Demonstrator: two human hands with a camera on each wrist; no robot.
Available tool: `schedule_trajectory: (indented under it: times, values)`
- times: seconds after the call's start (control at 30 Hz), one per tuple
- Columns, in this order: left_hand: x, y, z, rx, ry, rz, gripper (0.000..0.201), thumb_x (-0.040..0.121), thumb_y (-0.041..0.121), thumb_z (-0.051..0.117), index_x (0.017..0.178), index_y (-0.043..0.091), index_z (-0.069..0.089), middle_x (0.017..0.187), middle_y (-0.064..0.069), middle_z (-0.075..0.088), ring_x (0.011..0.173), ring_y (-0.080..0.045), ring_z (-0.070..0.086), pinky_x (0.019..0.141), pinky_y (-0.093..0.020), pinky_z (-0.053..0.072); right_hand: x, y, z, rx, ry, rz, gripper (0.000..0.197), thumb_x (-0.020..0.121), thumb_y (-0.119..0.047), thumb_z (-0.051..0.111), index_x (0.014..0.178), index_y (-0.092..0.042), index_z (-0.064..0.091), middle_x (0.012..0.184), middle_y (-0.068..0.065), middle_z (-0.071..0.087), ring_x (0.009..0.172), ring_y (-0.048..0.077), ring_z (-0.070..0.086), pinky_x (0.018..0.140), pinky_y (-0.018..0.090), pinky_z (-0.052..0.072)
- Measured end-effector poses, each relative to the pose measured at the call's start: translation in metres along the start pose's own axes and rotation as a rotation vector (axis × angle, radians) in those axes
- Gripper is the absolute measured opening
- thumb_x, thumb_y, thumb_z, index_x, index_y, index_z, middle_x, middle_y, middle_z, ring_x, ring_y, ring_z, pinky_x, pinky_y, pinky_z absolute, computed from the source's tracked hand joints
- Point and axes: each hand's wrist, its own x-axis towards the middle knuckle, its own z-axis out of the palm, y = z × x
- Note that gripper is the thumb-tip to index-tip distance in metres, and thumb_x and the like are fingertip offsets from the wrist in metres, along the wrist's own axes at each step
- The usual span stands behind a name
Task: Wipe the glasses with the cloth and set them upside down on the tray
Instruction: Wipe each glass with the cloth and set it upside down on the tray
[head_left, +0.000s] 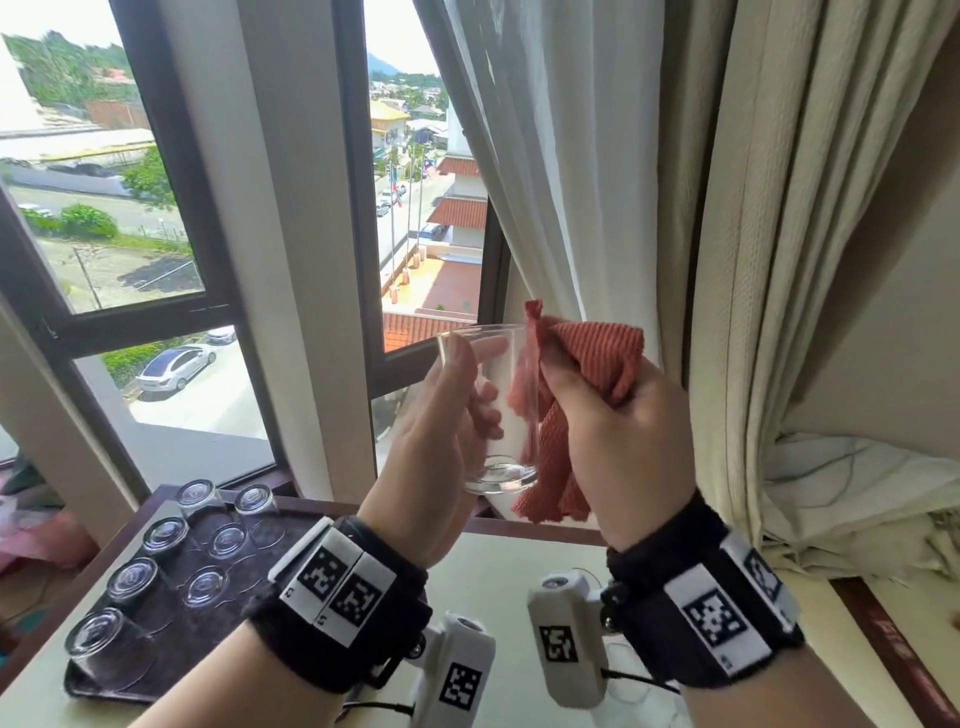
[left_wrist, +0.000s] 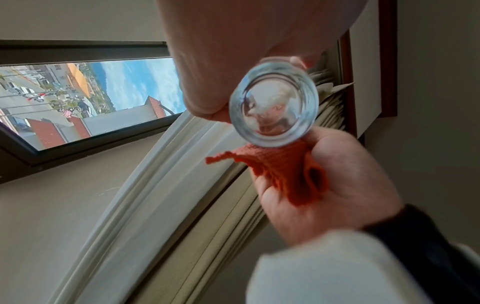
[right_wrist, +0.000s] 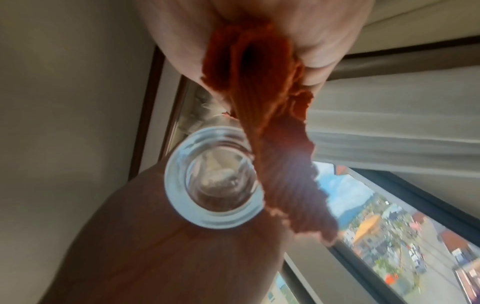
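A clear drinking glass (head_left: 491, 410) stands upright in the air, mouth up, with my left hand (head_left: 452, 426) curled around its left side. An orange-red ribbed cloth (head_left: 587, 374) is bunched in my right hand (head_left: 613, 447), which presses it against the glass's right wall. From the left wrist view the thick base of the glass (left_wrist: 274, 105) faces the camera, with the cloth (left_wrist: 283, 170) and my right hand (left_wrist: 342, 185) below it. In the right wrist view the glass (right_wrist: 215, 176) sits beside the hanging cloth (right_wrist: 272, 127). A dark tray (head_left: 171, 654) lies at the lower left.
Several clear glasses (head_left: 132, 579) stand upside down on the tray, which rests on a pale table (head_left: 498, 566) with a dark wood edge. Window panes (head_left: 130, 208) lie ahead. White and cream curtains (head_left: 753, 260) hang at the right, bunched on the table's right side.
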Motion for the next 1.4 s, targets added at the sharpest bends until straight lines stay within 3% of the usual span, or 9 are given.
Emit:
schedule_trajectory:
  times: [0.13, 0.3, 0.5, 0.67, 0.87, 1.03, 1.23, 1.33, 1.4]
  values:
    - [0.006, 0.003, -0.002, 0.097, 0.101, 0.093, 0.074, 0.093, 0.075, 0.045, 0.131, 0.018, 0.072, 0.091, -0.009, 0.053, 0.078, -0.012, 0.055, 0.084, -0.031, 0.052, -0.034, 0.013, 0.005, 0.051, -0.014, 0.062, 0.032, 0.088, -0.046, 0.072, 0.091, -0.014, 0.074, 0.074, 0.006, 0.072, 0.061, 0.017, 0.069, 0.054, 0.018, 0.053]
    - [0.011, 0.003, -0.006, 0.129, 0.12, 0.005, 0.071, 0.103, 0.062, 0.037, 0.138, 0.007, 0.065, 0.114, -0.008, 0.079, 0.11, -0.023, 0.076, 0.098, -0.036, 0.06, -0.048, 0.02, 0.011, -0.049, 0.009, -0.238, 0.017, 0.096, -0.041, 0.067, 0.108, -0.03, 0.073, 0.096, -0.007, 0.064, 0.06, 0.014, 0.062, 0.051, 0.019, 0.05]
    - [0.002, -0.002, 0.008, -0.022, -0.02, -0.156, 0.085, 0.09, 0.079, 0.051, 0.147, 0.016, 0.057, 0.135, -0.025, 0.068, 0.13, -0.038, 0.065, 0.117, -0.061, 0.042, 0.001, 0.013, 0.005, -0.152, 0.07, -0.121, 0.034, 0.094, -0.05, 0.07, 0.092, -0.016, 0.069, 0.07, 0.0, 0.067, 0.056, 0.014, 0.065, 0.052, 0.025, 0.054]
    - [0.009, -0.007, 0.003, 0.107, 0.108, -0.089, 0.079, 0.086, 0.082, 0.043, 0.139, 0.028, 0.064, 0.126, -0.012, 0.064, 0.111, -0.026, 0.064, 0.103, -0.04, 0.051, -0.029, 0.031, 0.007, -0.115, 0.052, 0.063, 0.04, 0.087, -0.058, 0.068, 0.094, -0.018, 0.069, 0.07, -0.002, 0.068, 0.056, 0.007, 0.064, 0.051, 0.016, 0.05]
    - [0.009, -0.011, -0.004, 0.091, 0.069, -0.032, 0.074, 0.093, 0.08, 0.043, 0.139, 0.025, 0.062, 0.122, -0.032, 0.06, 0.116, -0.05, 0.059, 0.114, -0.061, 0.046, -0.044, 0.022, 0.012, -0.057, 0.002, -0.269, 0.012, 0.098, -0.036, 0.069, 0.11, -0.035, 0.068, 0.094, -0.004, 0.066, 0.058, 0.015, 0.065, 0.05, 0.025, 0.054]
    - [0.002, -0.01, 0.004, 0.112, 0.026, -0.028, 0.064, 0.1, 0.075, 0.039, 0.138, 0.028, 0.061, 0.105, -0.01, 0.052, 0.089, -0.019, 0.047, 0.091, -0.035, 0.048, 0.0, 0.008, 0.005, -0.052, 0.091, -0.089, 0.037, 0.09, -0.054, 0.069, 0.099, -0.019, 0.074, 0.073, 0.0, 0.072, 0.057, 0.014, 0.066, 0.052, 0.026, 0.053]
    - [0.007, 0.001, -0.002, 0.174, 0.06, 0.014, 0.069, 0.095, 0.081, 0.034, 0.134, 0.032, 0.064, 0.101, -0.007, 0.057, 0.084, -0.012, 0.059, 0.092, -0.035, 0.056, -0.041, 0.022, 0.009, -0.027, 0.08, 0.014, 0.036, 0.086, -0.054, 0.069, 0.093, -0.019, 0.071, 0.072, -0.001, 0.07, 0.057, 0.012, 0.066, 0.052, 0.02, 0.053]
    - [0.007, 0.001, -0.005, 0.184, 0.015, 0.009, 0.077, 0.091, 0.089, 0.037, 0.137, 0.033, 0.064, 0.118, -0.029, 0.06, 0.107, -0.048, 0.06, 0.111, -0.061, 0.049, -0.053, 0.018, 0.013, -0.023, 0.057, -0.255, 0.016, 0.099, -0.04, 0.068, 0.109, -0.027, 0.07, 0.089, -0.002, 0.069, 0.058, 0.016, 0.064, 0.051, 0.026, 0.053]
    - [0.005, -0.002, -0.005, 0.186, -0.023, 0.014, 0.083, 0.092, 0.088, 0.038, 0.139, 0.025, 0.063, 0.114, -0.03, 0.057, 0.101, -0.052, 0.053, 0.107, -0.058, 0.049, -0.042, 0.011, 0.011, -0.049, 0.031, -0.312, 0.017, 0.098, -0.04, 0.065, 0.113, -0.032, 0.065, 0.089, 0.001, 0.067, 0.056, 0.017, 0.064, 0.047, 0.029, 0.052]
